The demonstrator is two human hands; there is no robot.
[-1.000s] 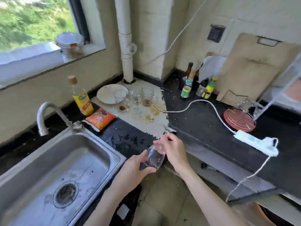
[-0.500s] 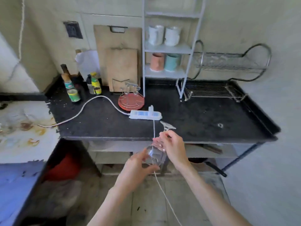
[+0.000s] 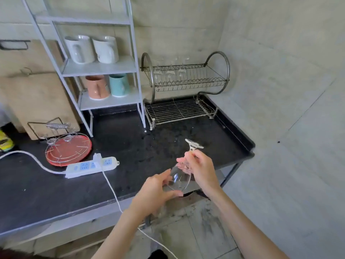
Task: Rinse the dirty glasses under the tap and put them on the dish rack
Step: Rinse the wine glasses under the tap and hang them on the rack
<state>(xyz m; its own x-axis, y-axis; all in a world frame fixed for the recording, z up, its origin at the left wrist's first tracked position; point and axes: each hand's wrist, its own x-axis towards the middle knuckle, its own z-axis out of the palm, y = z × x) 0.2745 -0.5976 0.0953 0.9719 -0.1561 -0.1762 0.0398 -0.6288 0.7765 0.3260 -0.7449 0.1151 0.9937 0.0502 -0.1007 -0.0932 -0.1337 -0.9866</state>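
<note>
— Which step is this?

— The carrying one, I think. The glass [image 3: 178, 177] is held upside down and tipped, foot pointing away and up, past the counter's [image 3: 115, 176] front edge. The right hand [image 3: 202, 171] curls round the stem, just under the foot. The left hand [image 3: 155, 192] cups the bowl, thumb under the rim and fingers [image 3: 165, 175] on its near side. Both hands are holding it.

— So it has been washed?

— Can't tell. No sink or tap shows here, and I can't pick out any drops on the glass.

— What comes next?

— It has to go to the rack [image 3: 184, 79], far beyond the fingertips, at the back by the wall. My guess — the left hand lets go of the bowl, and the right hand lifts the glass over the counter and slots it into the top tier.

— Is there room?

— Looks like it. A few glasses [image 3: 170, 71] already hang on the left side of the top tier, but they are faint and see-through, so I can't count them for sure. The wires to their right look free.

— Anything else hard to see?

— The right thumb is hidden behind the stem. The stem itself is mostly covered by fingers.
</note>
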